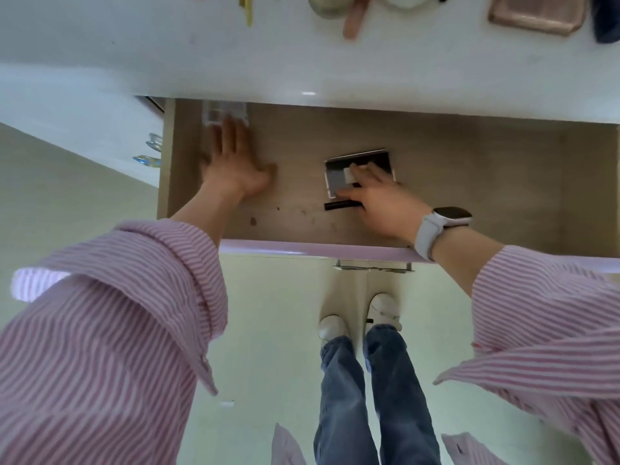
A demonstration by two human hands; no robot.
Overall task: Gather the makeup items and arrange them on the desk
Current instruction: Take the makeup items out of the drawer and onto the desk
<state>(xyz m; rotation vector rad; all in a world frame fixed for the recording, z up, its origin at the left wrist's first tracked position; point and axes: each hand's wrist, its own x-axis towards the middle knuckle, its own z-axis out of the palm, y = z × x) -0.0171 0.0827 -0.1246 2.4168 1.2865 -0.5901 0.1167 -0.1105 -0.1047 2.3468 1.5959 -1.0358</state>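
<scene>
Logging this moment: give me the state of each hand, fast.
Left hand: open, fingers straight, reaching to a clear box in the drawer.
Right hand: fingers curled on a dark palette.

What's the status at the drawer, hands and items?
Left hand open, reaching for clear case. Right hand gripping dark palette and black stick. Nothing blocking.

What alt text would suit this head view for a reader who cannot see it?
A person in a pink striped shirt reaches both hands into an open wooden drawer: the right hand grips a dark flat palette and a black stick, while the left hand stretches flat toward a clear plastic box. Makeup items lie on the white desk above.
</scene>
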